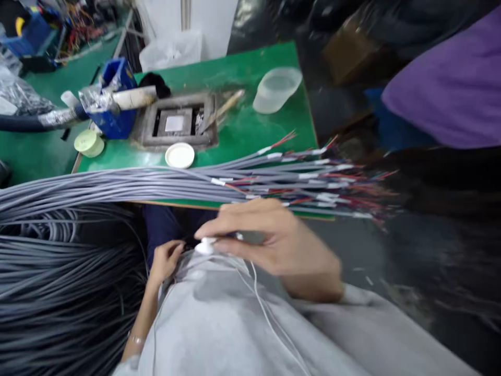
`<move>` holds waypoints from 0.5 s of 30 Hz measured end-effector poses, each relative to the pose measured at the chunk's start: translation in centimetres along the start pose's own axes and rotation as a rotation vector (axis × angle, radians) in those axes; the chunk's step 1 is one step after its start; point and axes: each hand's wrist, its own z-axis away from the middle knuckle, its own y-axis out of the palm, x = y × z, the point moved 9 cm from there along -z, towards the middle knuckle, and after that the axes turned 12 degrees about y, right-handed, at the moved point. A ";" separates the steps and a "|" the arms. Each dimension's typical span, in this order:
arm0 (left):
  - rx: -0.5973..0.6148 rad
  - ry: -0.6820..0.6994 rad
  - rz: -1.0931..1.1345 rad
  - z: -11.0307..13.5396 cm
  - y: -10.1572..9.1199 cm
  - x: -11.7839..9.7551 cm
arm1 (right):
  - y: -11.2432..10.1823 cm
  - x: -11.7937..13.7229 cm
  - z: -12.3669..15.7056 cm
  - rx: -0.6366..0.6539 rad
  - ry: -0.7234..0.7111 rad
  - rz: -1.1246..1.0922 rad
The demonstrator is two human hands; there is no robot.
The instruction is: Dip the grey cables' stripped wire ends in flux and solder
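Above my lap, my right hand (266, 235) pinches a small white piece (204, 246) between thumb and fingers; its exact kind is blurred. Thin white cords (256, 287) run near that hand and down over the grey shirt. My left hand (166, 259) is lower and to the left, close to the body, with its thumb and fingers pressed together. What it grips, if anything, cannot be made out. Just beyond my right hand lies a bundle of grey cables (156, 183) with white labels and stripped red and dark wire ends.
A green table (235, 68) carries a solder pot (176, 122) set in a metal frame, a white lid (179, 155), a clear plastic container (277, 89), a blue bin (117, 99) and a hose (58, 117). Many coiled grey cables (58, 303) fill the left. Purple cloth (450, 89) shows at right.
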 end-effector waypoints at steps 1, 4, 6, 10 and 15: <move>0.116 -0.002 0.021 -0.9 2.2 0.0 | -0.1 -1.3 0.4 0.024 0.066 0.089; 0.454 0.003 0.058 -3.0 8.8 -0.9 | -0.8 -4.0 2.1 0.009 0.186 0.196; 0.621 0.014 0.039 -4.0 12.4 -1.8 | -1.8 -5.2 3.2 -0.093 0.258 0.212; 0.804 0.004 -0.093 -5.0 16.3 -2.7 | -4.1 -7.1 5.5 -0.304 0.429 0.214; 0.537 -0.044 -0.243 -6.0 12.1 -1.6 | -3.0 -10.5 7.8 -0.163 0.595 0.352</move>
